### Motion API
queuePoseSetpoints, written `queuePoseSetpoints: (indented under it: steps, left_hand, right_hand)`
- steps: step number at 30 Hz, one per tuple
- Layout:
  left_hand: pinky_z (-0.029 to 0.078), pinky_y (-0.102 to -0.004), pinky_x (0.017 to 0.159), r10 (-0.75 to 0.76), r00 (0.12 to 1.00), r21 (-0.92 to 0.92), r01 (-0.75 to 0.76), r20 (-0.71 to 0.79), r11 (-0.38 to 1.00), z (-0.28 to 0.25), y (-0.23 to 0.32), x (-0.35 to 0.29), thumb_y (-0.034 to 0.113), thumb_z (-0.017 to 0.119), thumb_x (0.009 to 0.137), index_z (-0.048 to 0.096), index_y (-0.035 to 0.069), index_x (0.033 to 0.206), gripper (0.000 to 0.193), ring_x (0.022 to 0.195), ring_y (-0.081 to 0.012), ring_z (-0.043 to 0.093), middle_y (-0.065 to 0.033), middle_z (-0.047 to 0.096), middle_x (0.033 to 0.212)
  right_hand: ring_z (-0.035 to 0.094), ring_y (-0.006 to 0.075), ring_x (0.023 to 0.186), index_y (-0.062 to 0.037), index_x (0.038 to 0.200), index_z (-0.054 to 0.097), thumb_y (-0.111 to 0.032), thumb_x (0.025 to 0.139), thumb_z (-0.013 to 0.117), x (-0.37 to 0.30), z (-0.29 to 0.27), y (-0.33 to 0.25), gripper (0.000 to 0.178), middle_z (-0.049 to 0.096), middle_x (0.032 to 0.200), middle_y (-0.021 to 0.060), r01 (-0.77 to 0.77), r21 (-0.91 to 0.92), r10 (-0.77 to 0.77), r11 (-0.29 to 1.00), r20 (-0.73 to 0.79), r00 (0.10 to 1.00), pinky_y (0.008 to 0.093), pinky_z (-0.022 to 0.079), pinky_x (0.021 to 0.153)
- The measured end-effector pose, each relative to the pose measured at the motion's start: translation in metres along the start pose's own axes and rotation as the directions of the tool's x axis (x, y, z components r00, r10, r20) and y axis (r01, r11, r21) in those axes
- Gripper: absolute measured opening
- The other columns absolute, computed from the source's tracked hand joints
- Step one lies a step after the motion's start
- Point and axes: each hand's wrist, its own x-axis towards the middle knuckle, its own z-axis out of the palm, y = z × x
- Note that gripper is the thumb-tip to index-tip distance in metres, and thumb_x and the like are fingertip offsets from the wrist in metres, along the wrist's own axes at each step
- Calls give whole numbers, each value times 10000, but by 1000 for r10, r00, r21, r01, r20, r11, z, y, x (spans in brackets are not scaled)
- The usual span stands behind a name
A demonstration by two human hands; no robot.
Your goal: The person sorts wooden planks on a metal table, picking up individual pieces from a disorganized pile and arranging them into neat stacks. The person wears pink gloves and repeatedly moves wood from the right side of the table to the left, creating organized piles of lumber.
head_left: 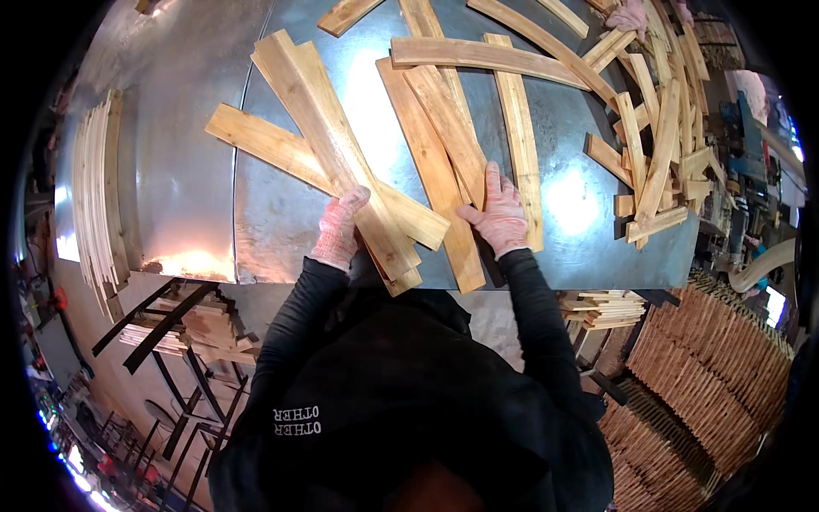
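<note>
Both my hands wear pale pink-and-white work gloves. My left hand (pixel 339 229) is closed on the left edge of a pair of stacked wooden planks (pixel 328 128), thumb on top and the other fingers hidden. Beneath this pair another plank (pixel 269 147) lies slanting across the metal table. My right hand (pixel 502 218) grips the near end of a shorter plank (pixel 445 115), its thumb and forefinger on either side. That plank overlaps a longer plank (pixel 426 162) to its left. Just right of my right hand lies a separate plank (pixel 518 128).
A metal-topped table (pixel 183 171) carries a neat plank stack (pixel 101 188) at left and a jumbled plank pile (pixel 661 145) at right. Another person's gloved hand (pixel 630 17) is at the far right. Large wood stacks (pixel 708 375) stand below the table's right side.
</note>
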Motion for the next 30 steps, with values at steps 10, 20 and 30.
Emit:
queuePoseSetpoints:
  steps: [10, 20, 30]
  left_hand:
    - [556, -438, 887, 1, 1000, -170, 0, 2, 985, -6, -4, 0, 340, 665, 948, 511, 28, 1358, 538, 1050, -271, 644, -139, 633, 1209]
    - [501, -372, 970, 192, 970, -3, -195, -150, 981, -13, 14, 12, 308, 696, 894, 568, 28, 1303, 512, 1140, -219, 597, -89, 657, 1109]
    - [453, -313, 980, 216, 946, 207, -168, -241, 964, -30, 76, -32, 366, 788, 829, 515, -18, 1369, 716, 1135, -198, 587, -120, 627, 1266]
  right_hand:
    - [581, 267, 1239, 17, 1377, 572, -373, 937, 709, 18, -16, -94, 604, 599, 1354, 197, -91, 846, -135, 525, 189, 973, 328, 458, 1030]
    - [392, 467, 1380, -38, 1473, 402, -497, 828, 732, 35, 16, -84, 858, 430, 1470, 311, 140, 161, -105, 977, -208, 973, 529, 339, 1128]
    - [462, 353, 1354, -10, 1570, 245, -330, 857, 748, -95, 35, -27, 929, 444, 1489, 251, -134, 419, 14, 898, 277, 961, 424, 398, 1105]
